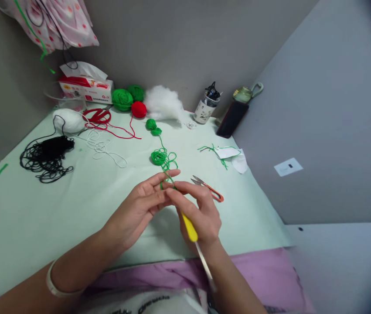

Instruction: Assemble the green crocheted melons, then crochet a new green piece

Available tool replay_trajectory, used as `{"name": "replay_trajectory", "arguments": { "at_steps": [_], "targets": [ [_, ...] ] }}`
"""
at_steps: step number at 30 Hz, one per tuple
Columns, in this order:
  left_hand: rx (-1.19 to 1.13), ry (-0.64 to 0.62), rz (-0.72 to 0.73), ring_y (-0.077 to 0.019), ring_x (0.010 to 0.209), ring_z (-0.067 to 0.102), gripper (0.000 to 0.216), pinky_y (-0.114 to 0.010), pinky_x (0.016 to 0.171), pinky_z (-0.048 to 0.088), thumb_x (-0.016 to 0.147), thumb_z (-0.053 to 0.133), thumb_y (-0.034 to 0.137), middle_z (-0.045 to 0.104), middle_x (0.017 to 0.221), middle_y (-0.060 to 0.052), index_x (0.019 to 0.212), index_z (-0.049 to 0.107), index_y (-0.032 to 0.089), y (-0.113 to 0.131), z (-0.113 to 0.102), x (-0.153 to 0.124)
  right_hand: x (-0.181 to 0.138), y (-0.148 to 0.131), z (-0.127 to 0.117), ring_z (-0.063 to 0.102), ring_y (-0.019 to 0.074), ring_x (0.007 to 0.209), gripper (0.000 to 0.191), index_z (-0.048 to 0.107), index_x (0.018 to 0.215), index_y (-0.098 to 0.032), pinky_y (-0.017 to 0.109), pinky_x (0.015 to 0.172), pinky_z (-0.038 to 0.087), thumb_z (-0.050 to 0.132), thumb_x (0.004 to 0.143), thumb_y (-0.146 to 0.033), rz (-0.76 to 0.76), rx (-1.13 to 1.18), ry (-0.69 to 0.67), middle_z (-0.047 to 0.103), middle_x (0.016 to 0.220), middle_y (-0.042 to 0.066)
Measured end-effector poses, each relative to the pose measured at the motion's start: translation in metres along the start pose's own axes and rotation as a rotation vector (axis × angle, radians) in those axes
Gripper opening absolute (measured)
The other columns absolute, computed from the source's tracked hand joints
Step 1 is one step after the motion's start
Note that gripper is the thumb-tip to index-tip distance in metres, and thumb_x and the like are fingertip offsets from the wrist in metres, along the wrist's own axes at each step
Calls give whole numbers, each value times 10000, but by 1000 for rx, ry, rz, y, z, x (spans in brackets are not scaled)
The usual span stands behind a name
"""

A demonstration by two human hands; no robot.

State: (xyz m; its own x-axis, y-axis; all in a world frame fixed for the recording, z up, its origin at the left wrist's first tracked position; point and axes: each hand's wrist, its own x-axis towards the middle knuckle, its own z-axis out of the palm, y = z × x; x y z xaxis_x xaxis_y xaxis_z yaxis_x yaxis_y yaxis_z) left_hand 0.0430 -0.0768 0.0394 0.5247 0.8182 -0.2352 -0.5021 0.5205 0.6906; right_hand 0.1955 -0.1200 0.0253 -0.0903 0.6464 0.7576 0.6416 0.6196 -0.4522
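My left hand (144, 200) is closed at the fingertips on green yarn (169, 178), with a strand running over its raised index finger. Against those fingertips, my right hand (200, 209) grips a crochet hook (190, 227) with a yellow handle and a pale metal shaft pointing back toward me. The hook's working tip and most of the small green piece are hidden by my fingers. Beyond my hands, loose green yarn loops lie beside a small green coil (158, 157). Orange-handled thread snips (213, 192) rest just right of my right hand.
At left lie tangled black yarn (51, 152), a white yarn ball (70, 121) and red-handled scissors (97, 116). Along the back stand a tissue box (89, 89), green yarn balls (122, 100), a red ball (138, 109), white stuffing (164, 102), a pen jar (205, 109) and a bottle (234, 115).
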Motion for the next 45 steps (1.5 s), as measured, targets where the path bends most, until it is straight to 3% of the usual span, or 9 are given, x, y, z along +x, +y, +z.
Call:
{"name": "replay_trajectory", "arguments": {
  "at_steps": [10,16,22,26,30,35,38,42,45],
  "targets": [
    [-29,-30,21,-112,820,593,219,-228,836,497,847,767,182,654,967,-8,1058,822,196,6,-8,0,11,6,-4,644,142,680,168,795,952,-251,298,637,547,631,985,-249,563,769,220,730,861,30],
    [156,-38,86,-134,901,599,337,-254,890,447,868,788,228,675,912,10,1199,767,291,1,-4,-1,9,4,1,685,183,883,163,804,1021,-271,333,763,568,658,972,-218,453,671,97,766,983,48],
    [213,-33,99,-140,880,587,266,-277,900,428,883,777,275,658,892,8,1148,788,278,5,-7,0,12,8,-3,705,138,722,174,736,995,-242,305,690,599,574,1029,-297,550,853,98,768,938,28],
    [261,6,152,-133,852,567,262,-258,851,434,865,799,272,628,843,15,1127,804,283,6,-9,-2,11,5,-8,734,154,786,208,702,1059,-245,330,720,624,495,1054,-219,430,668,81,763,991,38],
    [276,51,195,-117,825,552,333,-228,808,450,818,851,259,616,817,27,1146,798,288,3,-7,-1,5,6,-9,744,202,942,295,649,1239,-245,361,784,632,500,1017,-120,56,231,-14,762,1054,77],
    [83,25,65,-111,815,596,395,-220,802,487,816,853,267,667,841,17,1201,768,264,1,-5,1,0,8,-3,726,215,1029,361,695,1250,-214,323,832,619,621,936,-52,-235,-214,-29,740,1122,119],
    [3,-5,-20,-118,837,618,333,-228,818,509,836,827,251,699,920,-15,1164,781,219,2,-7,2,2,6,-3,716,208,1010,338,709,1231,-252,350,824,618,585,968,-79,-76,-36,21,736,1101,91],
    [63,-2,28,-103,790,615,277,-220,808,504,856,802,229,676,900,6,1133,794,235,3,-7,1,10,3,-5,681,166,742,239,745,1080,-253,343,665,590,536,1015,-155,291,444,138,723,911,44],
    [125,-27,71,-119,836,623,291,-237,852,496,865,795,229,683,896,10,1153,791,271,1,-4,0,13,3,-3,696,180,807,206,765,1039,-247,341,673,585,575,1006,-175,342,531,105,743,950,53]
  ]
}}
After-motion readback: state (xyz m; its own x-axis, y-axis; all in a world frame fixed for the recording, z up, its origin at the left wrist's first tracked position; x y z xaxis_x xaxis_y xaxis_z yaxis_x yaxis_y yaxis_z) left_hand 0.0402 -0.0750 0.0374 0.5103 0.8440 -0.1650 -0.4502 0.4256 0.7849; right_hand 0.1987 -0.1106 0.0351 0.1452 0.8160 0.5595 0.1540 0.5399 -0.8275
